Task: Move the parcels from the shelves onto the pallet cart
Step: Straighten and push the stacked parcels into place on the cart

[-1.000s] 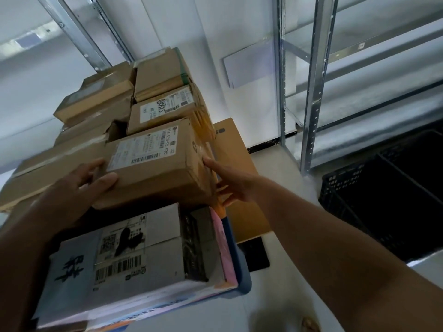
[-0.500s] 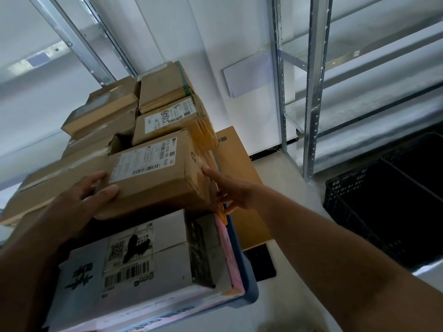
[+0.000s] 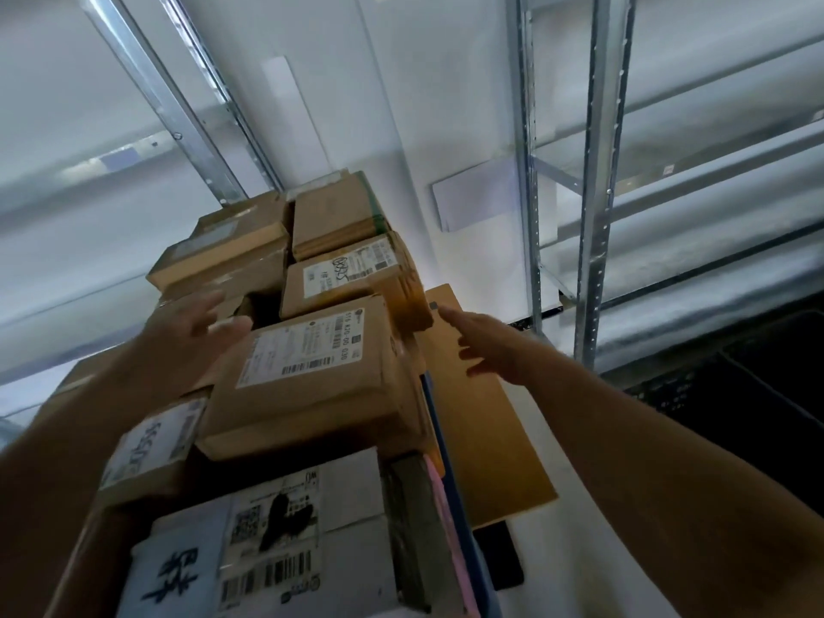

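Observation:
A brown parcel with a white barcode label (image 3: 312, 372) lies on top of a stack of parcels on the blue-edged cart (image 3: 450, 475). My left hand (image 3: 196, 323) hovers just left of it with fingers spread, off the box. My right hand (image 3: 486, 345) is to its right, fingers straight, clear of the box. Behind it sit a labelled brown box (image 3: 348, 274) and more brown boxes (image 3: 223, 243). A grey-white parcel with black writing (image 3: 267, 541) lies below in front.
Metal shelf uprights (image 3: 597, 171) and grey shelves stand at right, another upright (image 3: 169, 104) at left. A flat brown cardboard sheet (image 3: 486, 417) leans beside the cart. Black plastic crates (image 3: 735, 394) sit on the floor at right.
Both hands have let go of the labelled brown parcel and pulled away from its sides. The parcel now rests on the stack. The camera has tilted up.

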The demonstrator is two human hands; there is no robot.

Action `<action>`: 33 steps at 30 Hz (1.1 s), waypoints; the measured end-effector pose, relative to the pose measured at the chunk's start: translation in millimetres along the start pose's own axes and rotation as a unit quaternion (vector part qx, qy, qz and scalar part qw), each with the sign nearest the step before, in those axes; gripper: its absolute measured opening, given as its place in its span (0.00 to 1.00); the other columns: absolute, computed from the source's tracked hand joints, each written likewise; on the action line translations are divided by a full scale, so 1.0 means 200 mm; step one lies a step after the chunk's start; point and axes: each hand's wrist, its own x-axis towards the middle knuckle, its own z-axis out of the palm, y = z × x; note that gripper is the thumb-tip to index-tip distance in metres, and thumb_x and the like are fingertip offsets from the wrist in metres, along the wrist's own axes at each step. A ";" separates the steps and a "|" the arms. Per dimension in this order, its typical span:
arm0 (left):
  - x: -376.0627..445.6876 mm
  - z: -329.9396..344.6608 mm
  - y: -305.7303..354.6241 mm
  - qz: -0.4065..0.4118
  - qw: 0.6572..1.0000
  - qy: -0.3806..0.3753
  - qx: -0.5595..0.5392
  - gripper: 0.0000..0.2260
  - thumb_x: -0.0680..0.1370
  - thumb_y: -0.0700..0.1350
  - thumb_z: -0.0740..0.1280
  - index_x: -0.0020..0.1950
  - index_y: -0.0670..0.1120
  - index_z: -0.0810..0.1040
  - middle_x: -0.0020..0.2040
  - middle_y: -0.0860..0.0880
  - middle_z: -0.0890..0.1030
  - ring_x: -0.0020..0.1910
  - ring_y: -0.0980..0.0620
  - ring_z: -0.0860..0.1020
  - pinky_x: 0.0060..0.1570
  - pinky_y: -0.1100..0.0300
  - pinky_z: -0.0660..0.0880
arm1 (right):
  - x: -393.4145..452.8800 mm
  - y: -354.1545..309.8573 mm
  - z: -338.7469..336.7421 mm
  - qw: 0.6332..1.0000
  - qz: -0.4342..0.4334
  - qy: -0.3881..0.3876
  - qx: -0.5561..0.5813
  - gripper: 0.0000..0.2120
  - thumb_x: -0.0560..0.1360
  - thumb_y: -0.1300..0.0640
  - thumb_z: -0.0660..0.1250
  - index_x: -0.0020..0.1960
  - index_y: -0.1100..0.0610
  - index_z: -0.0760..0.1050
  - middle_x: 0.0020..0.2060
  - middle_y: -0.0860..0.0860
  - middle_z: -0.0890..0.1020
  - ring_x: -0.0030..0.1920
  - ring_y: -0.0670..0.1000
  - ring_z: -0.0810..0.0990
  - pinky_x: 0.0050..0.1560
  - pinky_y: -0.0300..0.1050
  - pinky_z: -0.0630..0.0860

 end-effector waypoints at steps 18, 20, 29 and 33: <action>0.29 0.23 0.25 -0.040 0.983 -0.057 0.169 0.15 0.80 0.51 0.58 0.64 0.46 0.73 0.43 0.50 0.76 0.38 0.55 0.72 0.33 0.61 0.63 | 0.26 -0.34 0.01 0.994 -0.071 -0.074 -0.035 0.17 0.83 0.51 0.50 0.66 0.59 0.68 0.60 0.61 0.74 0.61 0.61 0.74 0.63 0.58 0.72; 0.30 0.23 0.23 -0.042 0.977 -0.064 0.197 0.15 0.80 0.52 0.58 0.63 0.48 0.73 0.51 0.45 0.78 0.37 0.57 0.71 0.33 0.62 0.62 | 0.28 -0.33 0.01 0.990 -0.080 -0.108 -0.032 0.16 0.83 0.52 0.52 0.65 0.57 0.69 0.58 0.57 0.74 0.61 0.58 0.73 0.62 0.56 0.73; 0.36 0.21 0.13 0.004 0.936 0.014 0.351 0.32 0.73 0.69 0.58 0.69 0.49 0.69 0.64 0.40 0.74 0.59 0.38 0.73 0.49 0.44 0.69 | 0.45 -0.14 0.00 0.988 0.058 -0.139 0.026 0.34 0.75 0.36 0.61 0.74 0.52 0.59 0.72 0.58 0.65 0.69 0.61 0.66 0.66 0.58 0.69; 0.41 0.20 0.05 -0.086 0.948 -0.103 0.290 0.40 0.68 0.73 0.53 0.71 0.48 0.65 0.67 0.40 0.71 0.61 0.39 0.70 0.56 0.43 0.68 | 0.48 -0.10 0.03 0.976 0.073 -0.198 0.054 0.36 0.74 0.32 0.57 0.75 0.51 0.56 0.70 0.61 0.66 0.66 0.64 0.69 0.66 0.61 0.69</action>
